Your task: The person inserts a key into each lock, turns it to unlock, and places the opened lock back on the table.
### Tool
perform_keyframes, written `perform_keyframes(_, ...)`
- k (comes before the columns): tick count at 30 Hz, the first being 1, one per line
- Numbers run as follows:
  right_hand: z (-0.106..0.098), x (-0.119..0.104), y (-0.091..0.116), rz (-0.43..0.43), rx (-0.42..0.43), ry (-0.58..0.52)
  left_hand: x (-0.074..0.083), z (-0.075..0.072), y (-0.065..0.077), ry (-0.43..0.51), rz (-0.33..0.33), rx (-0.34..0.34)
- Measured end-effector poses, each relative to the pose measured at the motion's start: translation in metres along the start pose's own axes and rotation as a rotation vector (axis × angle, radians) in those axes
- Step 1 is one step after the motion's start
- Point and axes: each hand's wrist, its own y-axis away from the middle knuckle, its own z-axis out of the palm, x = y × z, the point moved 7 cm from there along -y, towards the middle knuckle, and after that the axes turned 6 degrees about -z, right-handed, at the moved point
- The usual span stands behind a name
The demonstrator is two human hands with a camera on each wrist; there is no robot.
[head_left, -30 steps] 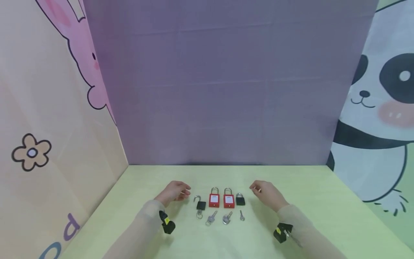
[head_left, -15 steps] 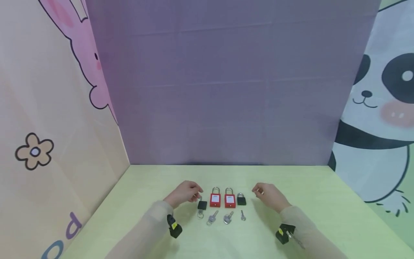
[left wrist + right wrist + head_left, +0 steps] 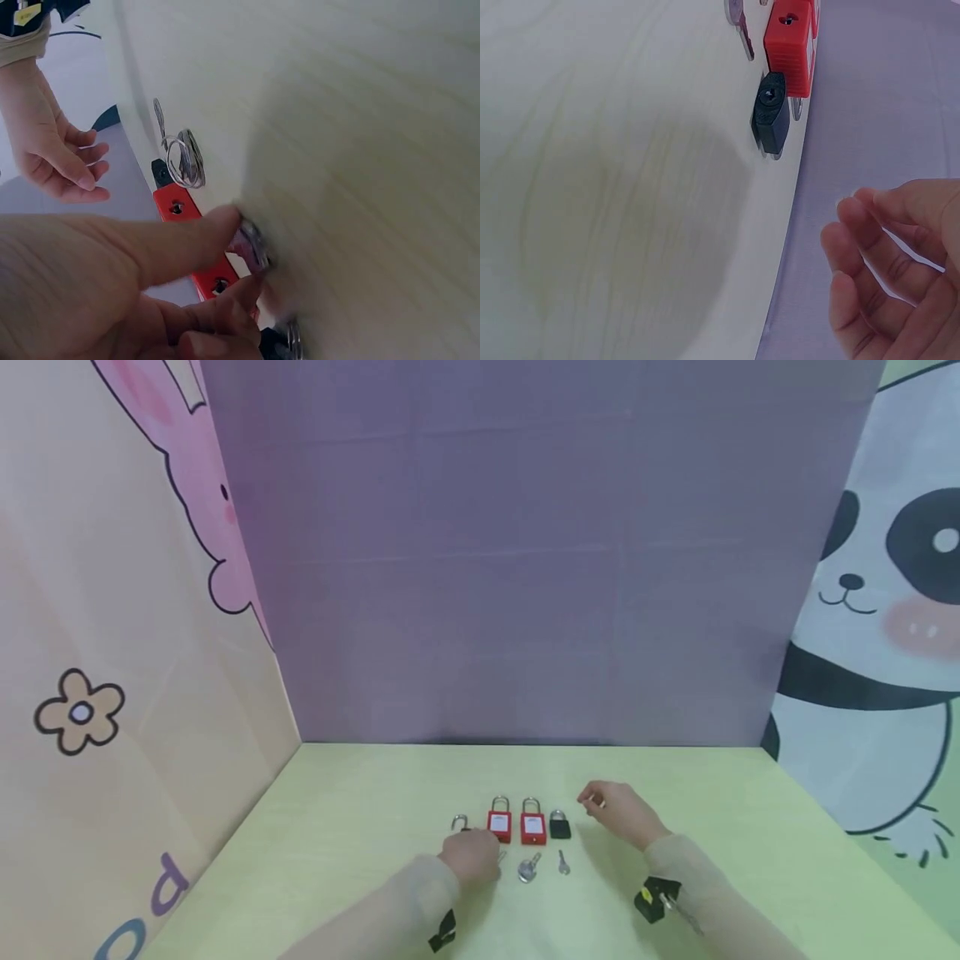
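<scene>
My left hand point(image 3: 471, 857) is low over the table, in front of the left red padlock point(image 3: 498, 823). In the left wrist view its thumb and a finger pinch a small metal key point(image 3: 253, 246), partly hidden and blurred. Behind this hand, a black padlock's open shackle point(image 3: 460, 820) shows; most of its body is covered. To the right stand another red padlock point(image 3: 533, 829) and a smaller black padlock point(image 3: 559, 829), both with shackles closed. My right hand point(image 3: 621, 812) hovers right of the small black padlock, fingers loosely bent and holding nothing.
A ringed key point(image 3: 528, 867) lies before the right red padlock, and a small key point(image 3: 564, 863) before the small black one. The pale table point(image 3: 360, 793) ends at a purple backdrop point(image 3: 465, 610). Printed cloths hang at both sides.
My left hand has moved right, then toward me, from the open black padlock's shackle to the key before the left red padlock, which it now pinches. The right hand has barely moved.
</scene>
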Motion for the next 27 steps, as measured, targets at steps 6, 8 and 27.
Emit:
perform_keyframes(6, 0.002, 0.002, 0.004, 0.031, 0.008, -0.036, 0.000, 0.007, -0.001, 0.013, 0.025, -0.035)
perform_keyframes(8, 0.003, 0.003, 0.004, 0.043, 0.009, -0.054, -0.001, 0.010, -0.001, 0.036, 0.025, -0.070)
perform_keyframes(27, 0.000, -0.002, 0.003, 0.051, -0.003, -0.085, -0.015, -0.081, 0.007, 0.951, 0.161, 0.213)
